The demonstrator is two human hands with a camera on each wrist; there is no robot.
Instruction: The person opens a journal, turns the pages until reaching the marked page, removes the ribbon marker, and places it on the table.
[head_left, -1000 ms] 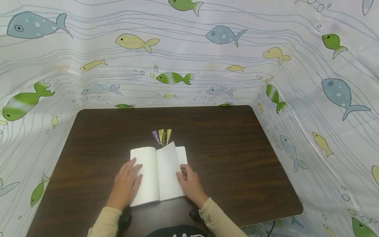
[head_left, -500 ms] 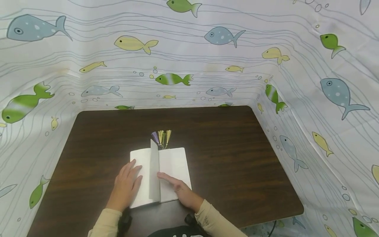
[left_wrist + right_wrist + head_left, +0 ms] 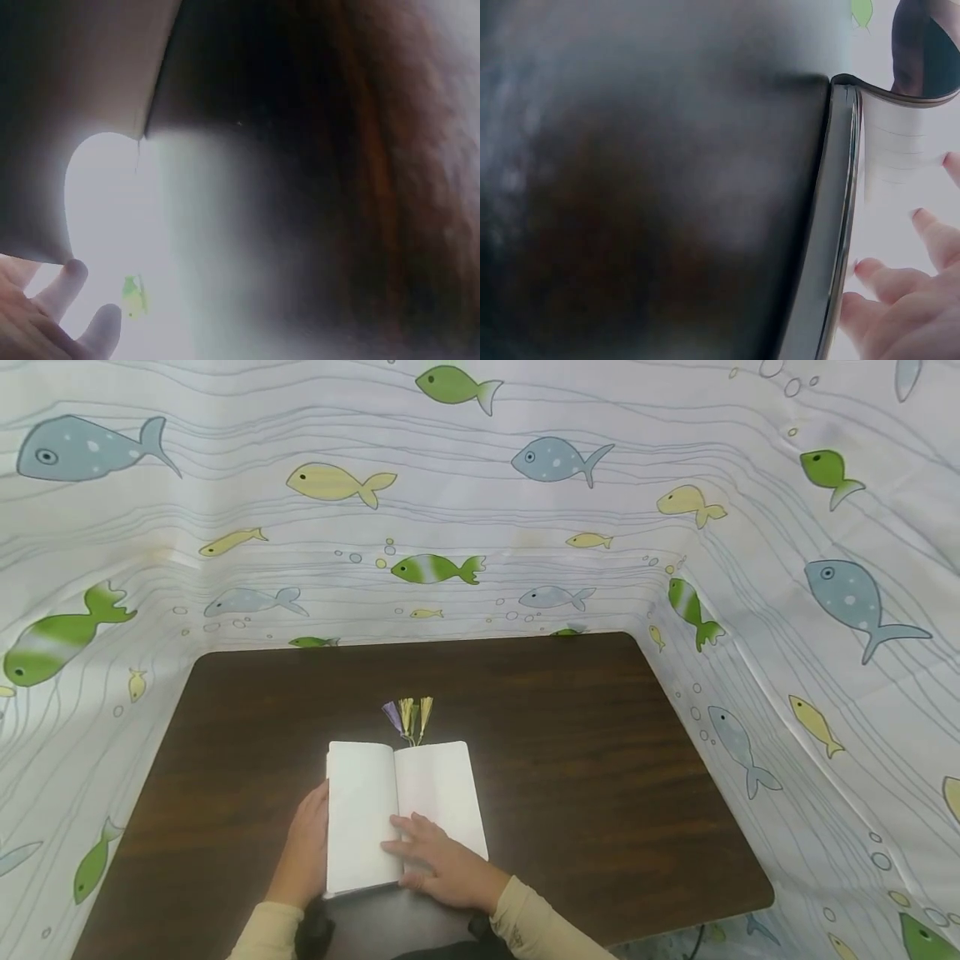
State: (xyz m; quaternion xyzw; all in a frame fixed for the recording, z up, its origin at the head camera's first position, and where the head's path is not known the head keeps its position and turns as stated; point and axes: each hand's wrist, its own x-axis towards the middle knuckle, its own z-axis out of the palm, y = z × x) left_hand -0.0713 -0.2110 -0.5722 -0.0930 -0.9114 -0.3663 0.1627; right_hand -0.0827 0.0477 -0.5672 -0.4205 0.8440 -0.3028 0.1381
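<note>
An open book (image 3: pixel 363 814) with pale, blank-looking pages lies on the dark wooden table near the person. The right hand (image 3: pixel 446 860) rests on it with fingers spread, the tips crossing the gutter onto the left page. In the right wrist view those fingers (image 3: pixel 885 281) touch the page beside the book's edge. At the book's left edge is the left hand (image 3: pixel 300 843), its fingers mostly hidden by the page. The left wrist view shows fingertips (image 3: pixel 71 270) at the edge of a curved grey sheet. Purple, yellow and green tassels (image 3: pixel 408 717) stick out above the book's top.
The table (image 3: pixel 570 760) has rounded corners and stretches away behind and to the right of the book. A white curtain (image 3: pixel 465 518) printed with fish encloses it at the back and sides. A dark cable (image 3: pixel 697 941) hangs beyond the front right edge.
A page has been turned from right to left and now lies over on the left side. The right hand swept left with it; the left hand's fingers, earlier on top of the page, are now hidden.
</note>
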